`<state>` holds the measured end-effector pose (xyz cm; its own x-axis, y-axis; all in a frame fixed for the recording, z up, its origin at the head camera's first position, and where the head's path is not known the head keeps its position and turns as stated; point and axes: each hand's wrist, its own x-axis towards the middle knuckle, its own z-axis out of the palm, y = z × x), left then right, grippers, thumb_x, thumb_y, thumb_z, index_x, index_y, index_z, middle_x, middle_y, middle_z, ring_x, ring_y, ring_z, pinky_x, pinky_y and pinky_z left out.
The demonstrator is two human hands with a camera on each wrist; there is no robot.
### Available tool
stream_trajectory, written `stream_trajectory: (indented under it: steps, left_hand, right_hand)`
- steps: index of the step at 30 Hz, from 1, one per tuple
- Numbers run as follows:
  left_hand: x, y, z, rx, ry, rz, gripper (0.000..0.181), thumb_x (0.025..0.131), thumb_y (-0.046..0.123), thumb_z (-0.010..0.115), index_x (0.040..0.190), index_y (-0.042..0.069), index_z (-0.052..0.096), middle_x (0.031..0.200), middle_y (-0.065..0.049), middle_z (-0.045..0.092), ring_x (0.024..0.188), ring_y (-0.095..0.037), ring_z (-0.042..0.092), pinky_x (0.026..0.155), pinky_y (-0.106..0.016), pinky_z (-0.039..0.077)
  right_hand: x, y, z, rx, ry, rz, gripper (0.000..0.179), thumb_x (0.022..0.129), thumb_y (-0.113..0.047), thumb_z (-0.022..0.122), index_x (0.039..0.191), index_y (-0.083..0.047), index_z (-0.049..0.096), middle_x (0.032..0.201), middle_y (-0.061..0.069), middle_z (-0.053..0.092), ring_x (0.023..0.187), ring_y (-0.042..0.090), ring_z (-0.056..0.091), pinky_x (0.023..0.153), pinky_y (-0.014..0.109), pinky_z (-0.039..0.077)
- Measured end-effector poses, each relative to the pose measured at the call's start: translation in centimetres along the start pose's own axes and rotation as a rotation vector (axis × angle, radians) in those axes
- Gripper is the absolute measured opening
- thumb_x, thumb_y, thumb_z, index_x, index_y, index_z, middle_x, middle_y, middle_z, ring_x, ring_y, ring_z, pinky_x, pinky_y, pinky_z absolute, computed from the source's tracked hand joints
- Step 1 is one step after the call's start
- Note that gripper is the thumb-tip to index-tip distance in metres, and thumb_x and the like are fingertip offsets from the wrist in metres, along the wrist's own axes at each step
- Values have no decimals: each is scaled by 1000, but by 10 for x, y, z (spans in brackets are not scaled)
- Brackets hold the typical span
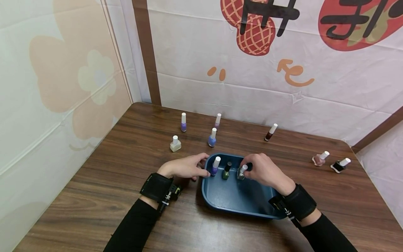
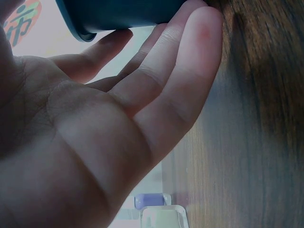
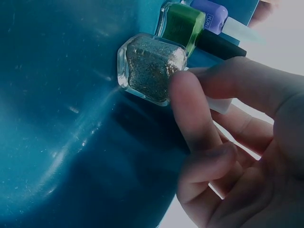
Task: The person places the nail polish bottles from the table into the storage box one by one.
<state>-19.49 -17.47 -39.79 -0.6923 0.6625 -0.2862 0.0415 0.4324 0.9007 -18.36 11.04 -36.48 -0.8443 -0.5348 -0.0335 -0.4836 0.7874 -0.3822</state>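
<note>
In the head view, a blue tray [image 1: 220,206] stands on the table. At its left rim my left hand [image 1: 185,166] rests against it, thumb at the edge and fingers along the outer wall. My right hand [image 1: 264,169] reaches into the tray and pinches a glitter nail polish bottle [image 3: 154,69] around its white cap, the bottle upright near the back wall. Beside it stands a green nail polish bottle [image 1: 225,174] with a black cap. Further left in the tray is a purple nail polish bottle [image 1: 214,170] with a white cap.
Behind the tray stand a blue polish bottle [image 1: 212,140], a lilac one [image 1: 217,124], another purple one [image 1: 184,126] and a whitish one [image 1: 175,145]. Toward the right are a dark red bottle [image 1: 268,135], a pinkish one [image 1: 318,160] and a black one [image 1: 338,166].
</note>
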Motion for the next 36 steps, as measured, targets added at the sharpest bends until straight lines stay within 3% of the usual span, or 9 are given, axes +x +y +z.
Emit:
stream_trajectory:
  steps: [7,16,24,36]
  left_hand:
    - [0,-1,-1,-1,-1,3,49,94,16,59,138,9,39,113,-9,62,93,-20,62,72,-34,53]
    - [1,-1,-1,0,-1,0,49,94,17,59,138,10,39,113,-9,62,92,-20,62,71,-33,52]
    - [1,0,-1,3,-2,3,48,94,17,59,137,10,40,113,-8,61,88,-19,61,70,-32,52]
    - [0,0,0,2,-1,0,50,94,17,60,139,9,39,114,-10,60,90,-19,61,70,-32,52]
  right_hand:
    - [0,0,1,2,0,14,22,83,-9,68,104,-5,71,91,5,66,48,5,40,50,21,33]
    - [0,-1,2,17,1,31,25,82,-7,68,107,-4,70,77,1,64,49,5,45,48,21,35]
    - [1,-2,2,10,15,30,24,82,-9,69,106,-5,70,81,0,67,53,5,47,49,22,38]
    - [1,-2,2,28,4,40,24,84,-8,66,107,-4,70,71,-2,66,52,3,52,49,22,38]
